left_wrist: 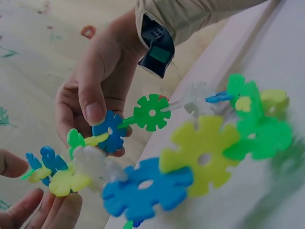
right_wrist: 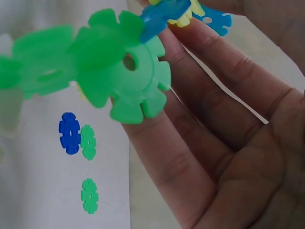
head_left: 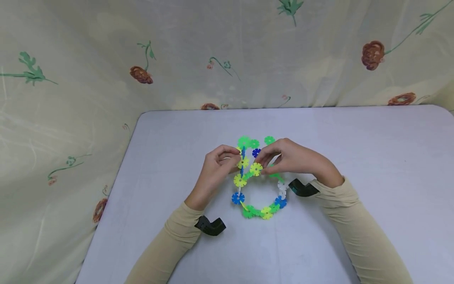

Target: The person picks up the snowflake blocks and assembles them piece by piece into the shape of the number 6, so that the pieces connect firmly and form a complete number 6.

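A chain of flower-shaped plastic connector discs [head_left: 240, 180], in green, yellow, blue and white, hangs in a ring between both hands above the table. My left hand [head_left: 215, 169] pinches its upper left stretch, near yellow and blue discs; in the left wrist view, its fingertips [left_wrist: 66, 207] surround a small yellow and blue cluster. My right hand [head_left: 296, 158] grips the chain at the upper right, beside a yellow disc [head_left: 256, 169]. Its thumb presses a blue disc [left_wrist: 110, 132] in the left wrist view. A green disc [right_wrist: 138, 86] partly covers its fingers in the right wrist view.
Loose on the white table [head_left: 170, 157] lie a dark blue disc [right_wrist: 70, 133], a green disc [right_wrist: 88, 143] close beside it and another green disc [right_wrist: 89, 196]. A flowered curtain [head_left: 248, 51] hangs behind the table's far edge and along the left.
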